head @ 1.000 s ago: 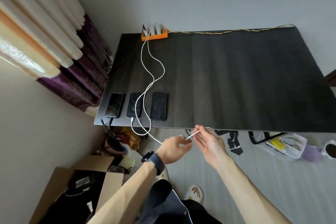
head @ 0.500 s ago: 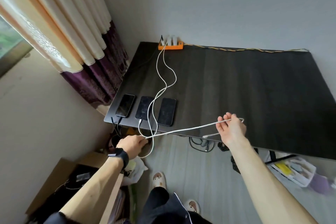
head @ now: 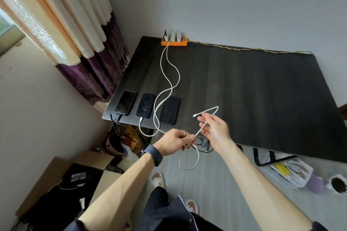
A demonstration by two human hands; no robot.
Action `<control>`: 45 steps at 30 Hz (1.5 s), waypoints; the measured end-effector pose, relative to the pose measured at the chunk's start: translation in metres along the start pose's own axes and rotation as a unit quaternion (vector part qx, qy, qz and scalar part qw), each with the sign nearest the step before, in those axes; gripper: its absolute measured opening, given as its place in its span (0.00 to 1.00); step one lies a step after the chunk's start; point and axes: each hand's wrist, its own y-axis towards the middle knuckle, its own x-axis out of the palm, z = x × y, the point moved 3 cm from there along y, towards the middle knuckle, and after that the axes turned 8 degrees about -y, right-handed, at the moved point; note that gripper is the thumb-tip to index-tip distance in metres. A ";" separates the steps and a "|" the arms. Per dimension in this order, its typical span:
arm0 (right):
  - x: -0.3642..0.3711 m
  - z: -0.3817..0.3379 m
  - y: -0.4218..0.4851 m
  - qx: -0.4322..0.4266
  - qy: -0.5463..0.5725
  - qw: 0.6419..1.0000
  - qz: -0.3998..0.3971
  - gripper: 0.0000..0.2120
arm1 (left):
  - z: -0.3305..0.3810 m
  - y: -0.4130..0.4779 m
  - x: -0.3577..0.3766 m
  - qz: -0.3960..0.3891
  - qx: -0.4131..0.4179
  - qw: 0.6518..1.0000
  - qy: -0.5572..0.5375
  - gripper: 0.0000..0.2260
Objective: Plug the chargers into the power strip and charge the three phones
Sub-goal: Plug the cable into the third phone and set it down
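Your left hand (head: 174, 141) and right hand (head: 216, 129) pinch the last cable (head: 201, 128); next, guide its plug (head: 195, 115) into the third phone (head: 169, 109) (the other two look wired).

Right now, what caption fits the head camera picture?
Left hand and right hand hold a white cable near three phones on the dark table.

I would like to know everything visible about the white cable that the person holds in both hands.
The white cable is thin, round and flexible, perhaps braided. The left hand grips it and the right hand holds it between the fingers; between the hands it runs nearly straight. Beyond the right hand it bends sharply back and ends in a small free plug above the table. Below the left hand a slack loop hangs in the air.
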 end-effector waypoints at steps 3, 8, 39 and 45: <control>-0.018 -0.007 0.011 0.031 0.079 0.996 0.036 0.05 | -0.019 -0.003 -0.005 0.013 -0.010 0.988 0.153 0.13; -0.052 -0.018 0.035 0.036 0.131 0.983 0.124 0.14 | -0.081 -0.025 -0.026 0.014 -0.136 0.949 0.285 0.11; -0.010 0.059 0.027 0.024 -0.132 0.977 0.168 0.07 | -0.061 0.172 -0.094 0.228 -0.121 0.916 0.307 0.17; 0.003 0.065 0.028 0.052 -0.125 0.970 0.203 0.06 | -0.073 0.200 -0.086 0.178 -0.235 0.912 0.284 0.43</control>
